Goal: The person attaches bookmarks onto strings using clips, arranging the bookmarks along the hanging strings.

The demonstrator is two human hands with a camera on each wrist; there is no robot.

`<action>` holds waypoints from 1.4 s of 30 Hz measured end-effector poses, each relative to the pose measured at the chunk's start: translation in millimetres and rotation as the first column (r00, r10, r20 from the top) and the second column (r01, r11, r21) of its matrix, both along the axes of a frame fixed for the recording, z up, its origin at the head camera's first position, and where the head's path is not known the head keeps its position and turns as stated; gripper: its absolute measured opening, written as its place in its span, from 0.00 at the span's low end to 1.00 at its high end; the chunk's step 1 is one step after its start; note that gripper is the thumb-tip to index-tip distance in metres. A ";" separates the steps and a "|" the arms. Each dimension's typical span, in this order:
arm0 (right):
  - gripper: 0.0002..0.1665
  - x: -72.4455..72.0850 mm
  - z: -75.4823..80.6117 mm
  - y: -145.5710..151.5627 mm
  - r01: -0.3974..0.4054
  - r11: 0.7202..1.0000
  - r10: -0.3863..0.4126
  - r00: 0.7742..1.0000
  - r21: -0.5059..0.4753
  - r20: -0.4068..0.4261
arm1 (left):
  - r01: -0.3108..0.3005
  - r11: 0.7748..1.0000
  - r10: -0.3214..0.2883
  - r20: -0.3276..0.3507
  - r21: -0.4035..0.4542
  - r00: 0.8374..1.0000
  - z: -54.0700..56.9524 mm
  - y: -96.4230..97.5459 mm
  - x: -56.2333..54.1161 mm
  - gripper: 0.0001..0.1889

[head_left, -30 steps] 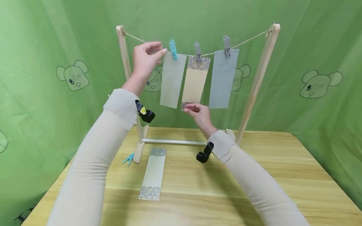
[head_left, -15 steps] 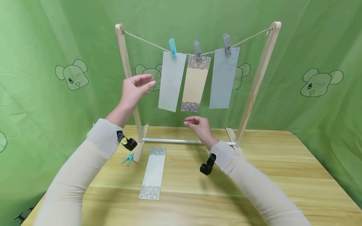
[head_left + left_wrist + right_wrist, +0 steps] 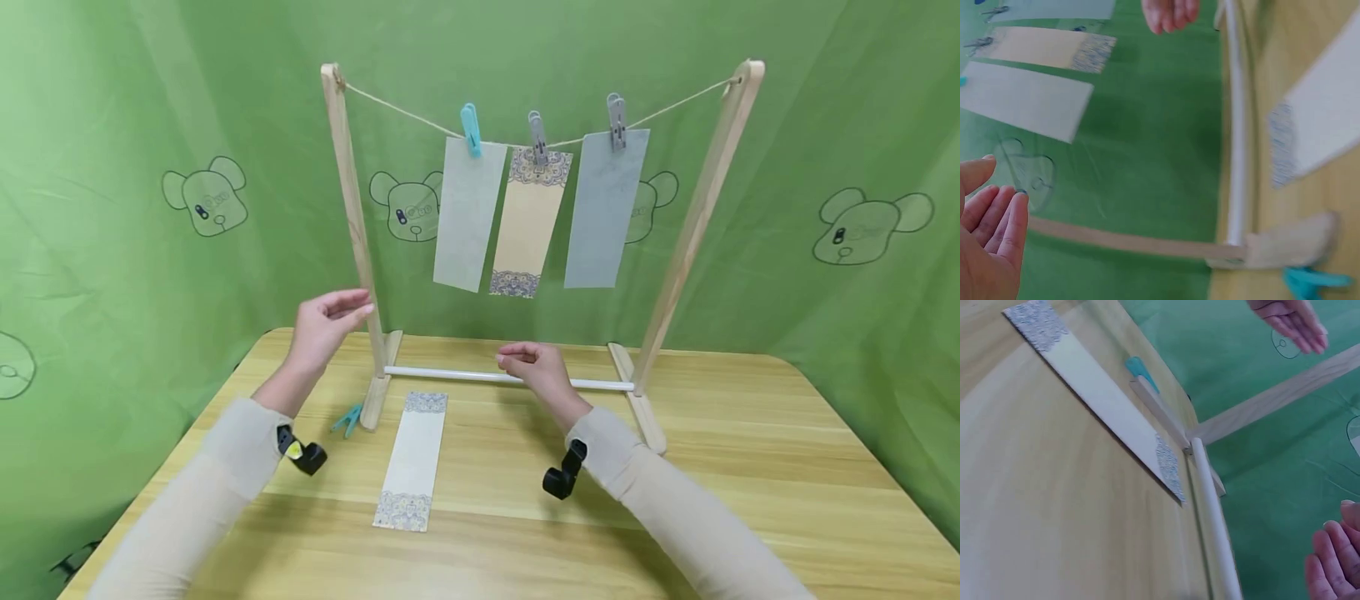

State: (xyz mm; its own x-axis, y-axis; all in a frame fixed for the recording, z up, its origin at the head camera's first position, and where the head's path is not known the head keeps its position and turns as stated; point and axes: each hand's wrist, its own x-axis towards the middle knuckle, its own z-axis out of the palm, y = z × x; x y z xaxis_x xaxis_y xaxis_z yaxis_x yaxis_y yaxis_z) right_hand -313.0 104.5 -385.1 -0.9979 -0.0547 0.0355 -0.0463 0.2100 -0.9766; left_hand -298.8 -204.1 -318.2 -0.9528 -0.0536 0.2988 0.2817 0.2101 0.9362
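Three paper cards hang from a string: a pale card point(image 3: 470, 217) under a turquoise clothespin point(image 3: 471, 130), a tan card with lace-patterned ends point(image 3: 531, 221) under a grey clothespin point(image 3: 537, 138), and a grey-blue card point(image 3: 606, 212) under another grey clothespin point(image 3: 617, 122). My left hand point(image 3: 322, 332) is in the air by the left post, its fingers loosely bent and holding nothing. In front of the white crossbar hovers my right hand point(image 3: 542, 371), also holding nothing. A cream card with patterned ends point(image 3: 411, 462) lies on the table, and a turquoise clothespin point(image 3: 347, 421) lies left of it.
The wooden stand has a left post point(image 3: 352, 208), a right post point(image 3: 697, 225) and a white crossbar point(image 3: 453, 375) low between its feet. The string point(image 3: 405, 111) sags between the post tops. A green curtain point(image 3: 255, 100) hangs behind the wooden table point(image 3: 750, 483).
My left hand has left the top of the pale card and come down and left. My right hand has dropped away from the tan card's lower edge. The hanging cards stay clipped.
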 end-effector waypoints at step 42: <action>0.30 77.9 -76.4 -63.0 -0.097 0.990 0.102 0.994 0.106 -0.047 | 0.086 0.975 -0.014 0.331 -0.203 0.943 -126.8 -47.8 37.3 0.28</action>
State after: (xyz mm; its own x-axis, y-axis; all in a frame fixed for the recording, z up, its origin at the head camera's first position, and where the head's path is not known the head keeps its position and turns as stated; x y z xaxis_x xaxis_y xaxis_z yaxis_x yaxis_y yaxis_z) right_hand -235.1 41.5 -461.5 -0.9842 -0.1598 0.0760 -0.1220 0.3015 -0.9456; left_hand -261.5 -251.9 -445.0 -0.9992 0.0272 -0.0296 -0.0160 0.4065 0.9135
